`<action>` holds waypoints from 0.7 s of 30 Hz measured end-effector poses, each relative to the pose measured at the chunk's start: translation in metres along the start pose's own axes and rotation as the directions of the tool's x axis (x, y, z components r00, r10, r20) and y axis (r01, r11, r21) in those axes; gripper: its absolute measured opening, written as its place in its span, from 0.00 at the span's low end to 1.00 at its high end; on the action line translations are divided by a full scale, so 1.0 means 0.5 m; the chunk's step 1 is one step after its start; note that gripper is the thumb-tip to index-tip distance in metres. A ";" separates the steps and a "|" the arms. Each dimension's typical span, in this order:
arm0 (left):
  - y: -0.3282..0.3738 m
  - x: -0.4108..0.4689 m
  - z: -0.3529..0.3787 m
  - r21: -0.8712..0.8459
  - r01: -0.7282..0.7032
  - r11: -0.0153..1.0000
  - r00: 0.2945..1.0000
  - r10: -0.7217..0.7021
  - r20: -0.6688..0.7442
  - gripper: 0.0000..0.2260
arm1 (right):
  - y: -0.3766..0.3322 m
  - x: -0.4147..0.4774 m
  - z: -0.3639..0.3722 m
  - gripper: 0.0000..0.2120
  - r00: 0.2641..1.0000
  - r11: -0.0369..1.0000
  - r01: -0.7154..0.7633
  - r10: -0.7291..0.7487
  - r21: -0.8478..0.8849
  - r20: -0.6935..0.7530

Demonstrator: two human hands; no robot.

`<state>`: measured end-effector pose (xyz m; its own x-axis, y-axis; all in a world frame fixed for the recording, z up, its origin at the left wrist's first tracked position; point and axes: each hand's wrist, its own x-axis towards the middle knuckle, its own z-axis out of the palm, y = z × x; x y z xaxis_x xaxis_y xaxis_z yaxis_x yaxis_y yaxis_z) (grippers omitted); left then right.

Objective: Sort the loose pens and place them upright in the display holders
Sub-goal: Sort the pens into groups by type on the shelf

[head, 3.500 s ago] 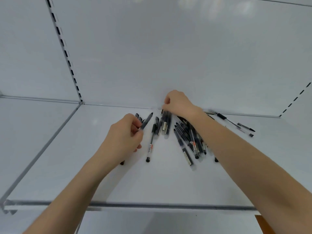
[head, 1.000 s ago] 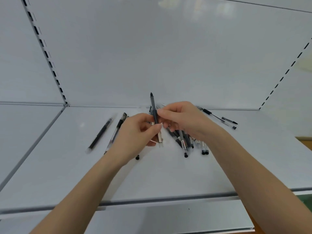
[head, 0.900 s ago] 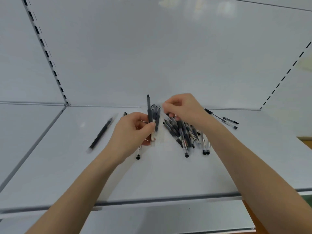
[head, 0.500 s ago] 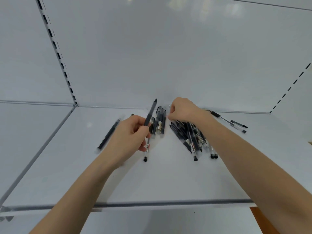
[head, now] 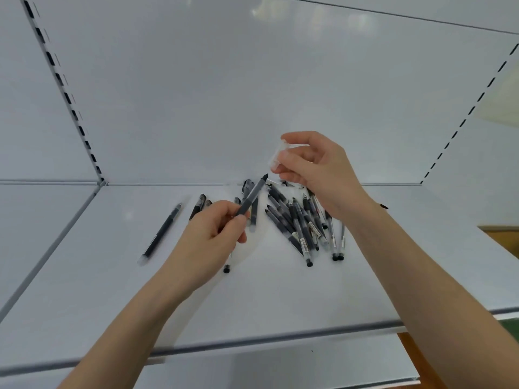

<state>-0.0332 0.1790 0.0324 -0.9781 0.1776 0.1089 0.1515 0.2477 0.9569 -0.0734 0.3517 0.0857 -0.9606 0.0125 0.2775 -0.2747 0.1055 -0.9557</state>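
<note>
Right hand (head: 317, 169) leaves the pile of black pens (head: 300, 223)
It now pinches a small translucent cap (head: 276, 154) mid-frame.

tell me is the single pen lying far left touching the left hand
Apart. The head view shows bare white shelf between the single pen and the left hand, which grips a different grey pen.

Black and grey pens (head: 297, 223) on white shelf (head: 252, 299); cap (head: 276, 154) seemingly clear.
</note>
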 end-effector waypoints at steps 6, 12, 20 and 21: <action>0.001 -0.003 0.002 0.007 -0.007 1.000 1.000 0.007 0.014 0.06 | 0.002 -0.023 0.003 0.09 0.998 1.000 -0.030 0.030 0.000 0.058; 0.000 -0.010 0.003 0.011 -0.030 0.999 0.999 0.030 0.011 0.06 | 0.006 -0.038 0.007 0.08 0.996 0.998 -0.053 0.050 0.042 0.069; -0.001 -0.012 0.006 0.081 -0.119 0.990 0.992 0.122 -0.035 0.10 | 0.020 -0.053 0.021 0.07 1.000 0.998 -0.004 0.003 0.061 0.006; -0.002 -0.012 0.006 0.096 -0.127 0.987 0.990 0.132 -0.050 0.11 | 0.021 -0.054 0.025 0.07 1.000 0.998 0.005 -0.005 0.063 -0.001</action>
<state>-0.0272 0.1808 0.0300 -0.9554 0.1608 0.2475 0.2873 0.3138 0.9050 -0.0510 0.3402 0.0671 -0.9592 0.0127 0.2824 -0.2817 0.0425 -0.9586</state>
